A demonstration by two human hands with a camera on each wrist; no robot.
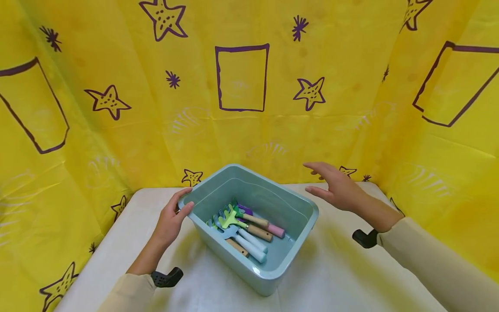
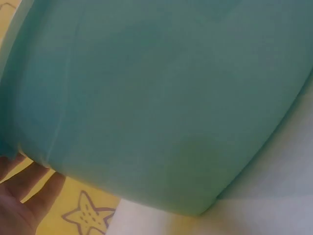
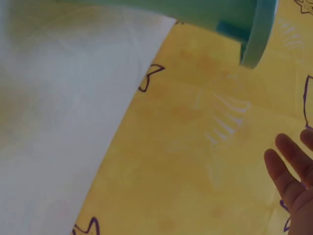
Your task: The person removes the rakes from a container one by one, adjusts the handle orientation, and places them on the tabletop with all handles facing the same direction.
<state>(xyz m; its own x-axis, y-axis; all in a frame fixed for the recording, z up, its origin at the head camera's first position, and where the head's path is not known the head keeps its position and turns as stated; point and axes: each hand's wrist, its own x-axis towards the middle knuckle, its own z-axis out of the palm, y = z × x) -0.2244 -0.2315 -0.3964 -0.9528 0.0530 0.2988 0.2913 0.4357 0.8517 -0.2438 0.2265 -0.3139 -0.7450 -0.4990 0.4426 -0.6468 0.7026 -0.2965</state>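
Note:
A blue-green plastic bin [image 1: 290, 212] stands at an angle on the table. My left hand [image 1: 171, 219] holds its left corner, thumb over the rim and fingers outside. In the left wrist view the bin's wall [image 2: 161, 98] fills most of the picture, with those fingers [image 2: 46, 193] at its edge. Inside lie several small hand tools: a lime-green hand rake [image 1: 230, 217] with a wooden handle, light blue forked tools [image 1: 251, 249], and a purple tool [image 1: 245, 211] near a pink handle [image 1: 276, 230]. My right hand [image 1: 337, 186] hovers beyond the right rim, fingers spread, holding nothing.
The table has a white cover [image 1: 335, 268]. Yellow cloth [image 1: 241, 143] printed with purple stars and outlines hangs behind it and along both sides. A black strap mount [image 1: 167, 277] sits on the left wrist, another [image 1: 365, 238] on the right.

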